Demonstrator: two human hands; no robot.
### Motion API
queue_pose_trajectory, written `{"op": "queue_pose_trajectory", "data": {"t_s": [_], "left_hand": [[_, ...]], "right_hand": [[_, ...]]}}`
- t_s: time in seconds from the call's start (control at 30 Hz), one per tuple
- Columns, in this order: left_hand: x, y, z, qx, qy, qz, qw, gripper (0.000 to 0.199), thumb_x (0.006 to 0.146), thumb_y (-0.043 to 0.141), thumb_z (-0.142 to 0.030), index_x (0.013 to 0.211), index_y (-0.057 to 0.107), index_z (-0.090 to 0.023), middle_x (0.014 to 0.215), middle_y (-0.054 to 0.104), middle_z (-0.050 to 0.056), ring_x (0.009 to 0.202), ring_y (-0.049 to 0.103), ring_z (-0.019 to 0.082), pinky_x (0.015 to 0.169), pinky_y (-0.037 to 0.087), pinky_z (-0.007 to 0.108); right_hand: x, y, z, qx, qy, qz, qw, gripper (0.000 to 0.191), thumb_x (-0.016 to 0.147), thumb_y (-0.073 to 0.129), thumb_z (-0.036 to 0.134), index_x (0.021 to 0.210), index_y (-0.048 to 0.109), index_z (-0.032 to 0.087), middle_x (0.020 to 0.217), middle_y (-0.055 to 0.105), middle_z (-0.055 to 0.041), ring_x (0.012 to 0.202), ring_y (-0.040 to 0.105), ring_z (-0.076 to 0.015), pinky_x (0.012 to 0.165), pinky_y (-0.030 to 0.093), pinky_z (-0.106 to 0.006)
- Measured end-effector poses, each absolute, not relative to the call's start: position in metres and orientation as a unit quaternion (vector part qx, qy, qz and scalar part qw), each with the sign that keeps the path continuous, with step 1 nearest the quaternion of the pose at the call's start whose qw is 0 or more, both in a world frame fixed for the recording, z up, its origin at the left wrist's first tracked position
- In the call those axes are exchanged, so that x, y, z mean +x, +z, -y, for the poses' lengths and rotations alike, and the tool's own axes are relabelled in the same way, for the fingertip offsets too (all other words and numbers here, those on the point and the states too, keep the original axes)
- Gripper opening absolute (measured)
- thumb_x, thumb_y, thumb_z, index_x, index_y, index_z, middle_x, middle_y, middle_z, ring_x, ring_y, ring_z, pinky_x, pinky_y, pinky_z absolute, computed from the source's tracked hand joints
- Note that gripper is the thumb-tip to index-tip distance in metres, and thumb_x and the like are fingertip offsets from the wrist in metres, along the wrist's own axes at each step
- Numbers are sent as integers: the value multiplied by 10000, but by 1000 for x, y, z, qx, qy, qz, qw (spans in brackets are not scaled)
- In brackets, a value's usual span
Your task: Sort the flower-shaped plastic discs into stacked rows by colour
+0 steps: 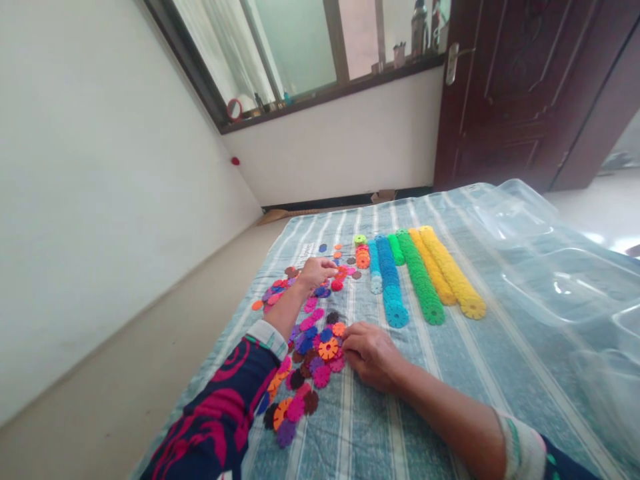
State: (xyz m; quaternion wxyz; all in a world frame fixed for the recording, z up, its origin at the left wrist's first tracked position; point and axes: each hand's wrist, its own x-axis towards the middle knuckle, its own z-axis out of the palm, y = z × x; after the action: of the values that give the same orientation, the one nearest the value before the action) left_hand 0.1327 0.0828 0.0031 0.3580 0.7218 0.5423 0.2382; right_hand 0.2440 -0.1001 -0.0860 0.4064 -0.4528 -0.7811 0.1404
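My left hand (319, 272) reaches over the far part of a loose pile of coloured notched plastic discs (321, 377). Its fingers are pinched together at some red discs (337, 285) and seem to hold one. My right hand (373, 353) rests low at the right edge of the pile, fingers curled beside an orange disc (339, 329); what they hold, if anything, is hidden. To the right lie overlapping rows of discs: light blue (375, 267), blue (390, 280), green (420, 280) and yellow (453, 273). A short orange-red stack (363, 257) lies left of them.
Clear plastic containers (515, 210) stand along the right side of the striped cloth (450, 393). A small lime-green stack (360, 239) sits near the far edge. Beyond are a window sill (340, 90) and a dark red door (520, 93).
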Motion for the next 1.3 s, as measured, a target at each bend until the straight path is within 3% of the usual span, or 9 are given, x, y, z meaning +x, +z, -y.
{"op": "queue_pose_trajectory", "data": {"t_s": [0.17, 0.43, 0.83, 1.3], "left_hand": [[178, -14, -104, 714, 288, -515, 376, 87, 621, 691, -138, 702, 698, -105, 575, 598, -14, 521, 509, 74, 513, 403, 191], [199, -26, -123, 711, 264, -524, 387, 92, 614, 677, -89, 702, 700, -90, 502, 565, -21, 435, 505, 79, 462, 396, 197], [185, -30, -132, 798, 287, -475, 236, 145, 637, 650, -192, 725, 737, -118, 634, 640, 16, 602, 566, 133, 574, 410, 244], [85, -1, -18, 880, 50, -410, 234, 147, 674, 583, -281, 669, 679, -170, 608, 607, -30, 613, 540, 115, 603, 391, 215]], "right_hand": [[243, -84, 99, -457, 148, 780, 402, 120, 803, 598, 104, 762, 672, 189, 887, 697, -23, 826, 601, -169, 728, 391, -292], [244, -80, 100, -460, 160, 783, 387, 97, 788, 609, 108, 752, 661, 182, 905, 698, -21, 834, 600, -170, 729, 387, -295], [245, -79, 99, -450, 150, 785, 399, 103, 785, 604, 105, 745, 660, 182, 907, 700, -29, 821, 605, -173, 726, 404, -292], [252, -81, 105, -428, 182, 751, 469, 162, 838, 591, 111, 715, 668, 183, 891, 702, -48, 836, 633, -163, 769, 471, -277]]}}
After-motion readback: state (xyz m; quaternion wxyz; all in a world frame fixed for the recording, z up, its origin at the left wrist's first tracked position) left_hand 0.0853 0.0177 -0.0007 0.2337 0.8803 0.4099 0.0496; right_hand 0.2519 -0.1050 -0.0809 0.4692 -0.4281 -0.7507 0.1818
